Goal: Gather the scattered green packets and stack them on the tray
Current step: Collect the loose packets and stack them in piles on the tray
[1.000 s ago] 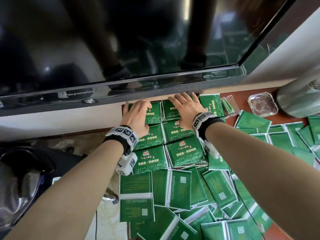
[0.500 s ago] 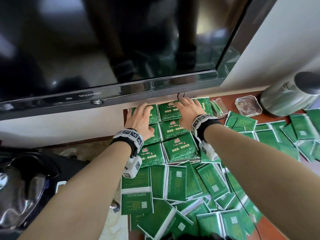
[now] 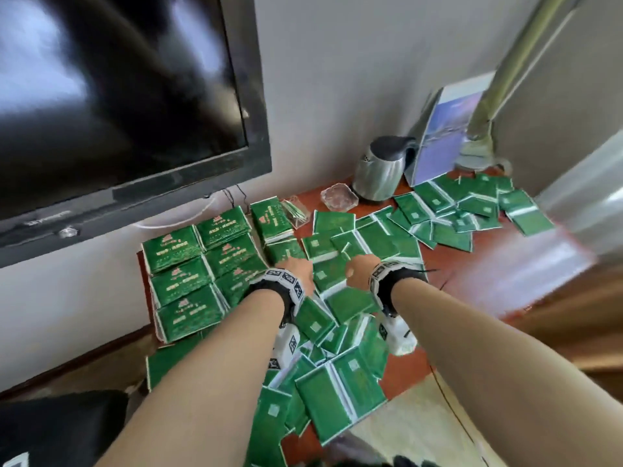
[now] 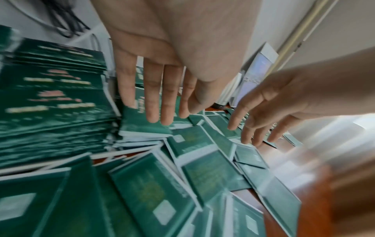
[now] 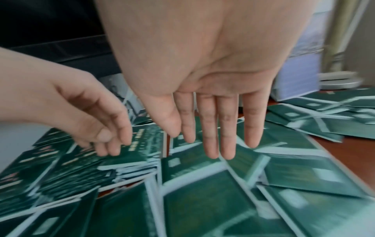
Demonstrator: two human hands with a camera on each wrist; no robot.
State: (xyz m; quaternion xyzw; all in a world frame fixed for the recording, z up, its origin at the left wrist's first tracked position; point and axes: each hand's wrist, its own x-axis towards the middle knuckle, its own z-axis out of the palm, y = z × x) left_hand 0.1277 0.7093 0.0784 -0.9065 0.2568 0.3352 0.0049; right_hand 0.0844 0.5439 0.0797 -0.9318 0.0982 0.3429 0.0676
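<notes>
Left hand (image 3: 296, 269): open, empty | right hand (image 3: 359, 269): open, empty | advise: square loose packets (image 3: 340, 392) before lifting onto stacks (image 3: 188, 284)

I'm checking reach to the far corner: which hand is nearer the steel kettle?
Right. The right hand hovers over loose packets below and left of the kettle; the left hand is farther left, beside the stacks.

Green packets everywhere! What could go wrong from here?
The stacked packets stand tight together at the table's left edge; a careless push could topple some off. The loose packets overhang the near edge and may slide down. Both the left hand and the right hand are open, holding nothing.
</notes>
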